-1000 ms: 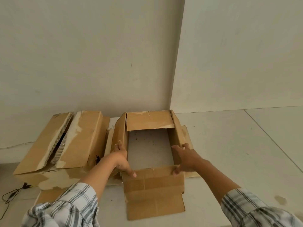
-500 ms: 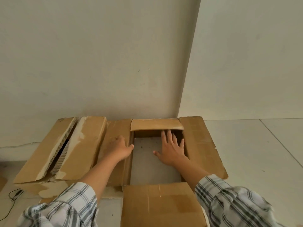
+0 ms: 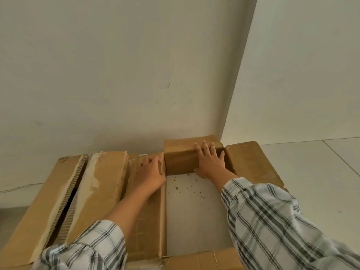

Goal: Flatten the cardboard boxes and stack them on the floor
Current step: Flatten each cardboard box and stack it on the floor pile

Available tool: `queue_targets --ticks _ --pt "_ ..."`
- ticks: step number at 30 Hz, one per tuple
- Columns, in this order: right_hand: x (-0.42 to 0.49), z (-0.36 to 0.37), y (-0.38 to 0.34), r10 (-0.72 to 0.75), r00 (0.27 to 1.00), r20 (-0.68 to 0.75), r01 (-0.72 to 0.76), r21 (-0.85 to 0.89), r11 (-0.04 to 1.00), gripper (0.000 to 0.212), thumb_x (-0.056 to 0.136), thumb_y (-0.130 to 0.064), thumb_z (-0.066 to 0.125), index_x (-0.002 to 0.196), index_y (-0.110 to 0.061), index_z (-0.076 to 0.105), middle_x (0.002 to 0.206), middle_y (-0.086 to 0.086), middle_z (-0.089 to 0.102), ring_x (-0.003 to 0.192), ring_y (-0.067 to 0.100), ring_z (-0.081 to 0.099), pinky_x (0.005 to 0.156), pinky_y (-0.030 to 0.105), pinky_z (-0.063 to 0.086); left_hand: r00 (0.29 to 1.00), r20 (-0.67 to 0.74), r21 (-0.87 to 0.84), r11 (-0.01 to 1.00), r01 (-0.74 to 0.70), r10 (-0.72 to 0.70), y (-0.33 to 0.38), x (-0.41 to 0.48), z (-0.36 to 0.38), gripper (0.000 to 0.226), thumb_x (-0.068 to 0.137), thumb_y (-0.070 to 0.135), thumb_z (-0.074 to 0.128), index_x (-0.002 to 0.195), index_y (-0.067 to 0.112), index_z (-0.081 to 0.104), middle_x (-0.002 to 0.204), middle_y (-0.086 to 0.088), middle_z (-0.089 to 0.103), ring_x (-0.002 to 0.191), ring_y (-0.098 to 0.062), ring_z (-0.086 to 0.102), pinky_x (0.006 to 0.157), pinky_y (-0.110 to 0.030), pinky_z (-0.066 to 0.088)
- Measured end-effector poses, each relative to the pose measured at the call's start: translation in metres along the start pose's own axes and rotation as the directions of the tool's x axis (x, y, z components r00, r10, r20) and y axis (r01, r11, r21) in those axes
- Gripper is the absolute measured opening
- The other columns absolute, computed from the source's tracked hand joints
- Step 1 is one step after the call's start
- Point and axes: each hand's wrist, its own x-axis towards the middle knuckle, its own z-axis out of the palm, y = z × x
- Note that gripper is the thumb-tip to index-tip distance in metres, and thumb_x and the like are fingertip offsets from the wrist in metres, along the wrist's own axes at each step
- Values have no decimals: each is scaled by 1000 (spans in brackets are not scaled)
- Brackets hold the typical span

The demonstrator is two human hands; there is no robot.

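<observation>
A bottomless cardboard box (image 3: 253,164) lies spread on the floor in the corner, and bare floor shows inside it. Its left side panel (image 3: 148,207) lies almost flat, and my left hand (image 3: 151,172) presses on it with fingers spread. My right hand (image 3: 210,162) lies flat with straight fingers against the far panel (image 3: 179,160), which still stands upright by the wall. The right side panel lies folded outward on the floor. The near flap (image 3: 202,260) shows at the bottom edge.
A second, closed cardboard box (image 3: 81,195) with torn tape and an open seam stands directly left, touching the spread box. Walls close off the far side and meet in a corner (image 3: 224,133). Tiled floor (image 3: 321,182) extends to the right. Crumbs dot the floor inside the box.
I have leaned in closer. My right hand moved from the floor inside the box up onto the far panel. My left hand slid farther along the left panel.
</observation>
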Motion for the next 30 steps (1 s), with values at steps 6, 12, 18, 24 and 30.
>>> queue_targets --ticks 6,12,18,24,30 --pt "-7 -2 -1 -5 998 -60 3 -38 999 94 94 -49 57 156 -32 -13 165 4 -14 150 33 -14 113 69 -4 999 28 -14 1000 -17 17 -12 -5 0 40 92 40 59 127 39 41 143 1 37 128 -27 40 99 -45 46" --pt "-60 2 32 122 959 -255 -131 -19 991 82 95 -59 41 157 -31 -6 165 5 -13 151 32 -11 104 78 -9 975 68 52 977 207 -210 -25 -31 -10 79 94 64 39 156 26 8 164 -7 -7 149 -37 4 118 -53 19" --pt "-124 12 92 358 908 -220 -346 92 934 77 94 -66 30 155 -37 -7 164 3 -17 149 40 -9 104 79 -2 933 -73 43 934 355 -351 -14 -56 -28 78 92 44 58 152 15 17 151 -17 25 133 -43 38 101 -51 43" --pt "-168 12 141 444 893 -75 -386 378 841 71 94 -64 31 152 -35 0 150 12 33 116 38 57 97 54 46 881 -174 -206 891 404 -440 22 -71 -63 52 84 22 66 128 8 44 119 -19 61 103 -40 62 73 -40 49" --pt "-186 -8 153 302 907 -294 -129 489 863 57 98 -30 47 149 -36 23 115 2 60 85 19 59 69 32 52 914 -273 -241 941 239 -302 76 -117 -62 18 85 11 54 67 12 50 69 -9 56 56 -25 49 54 -27 35"
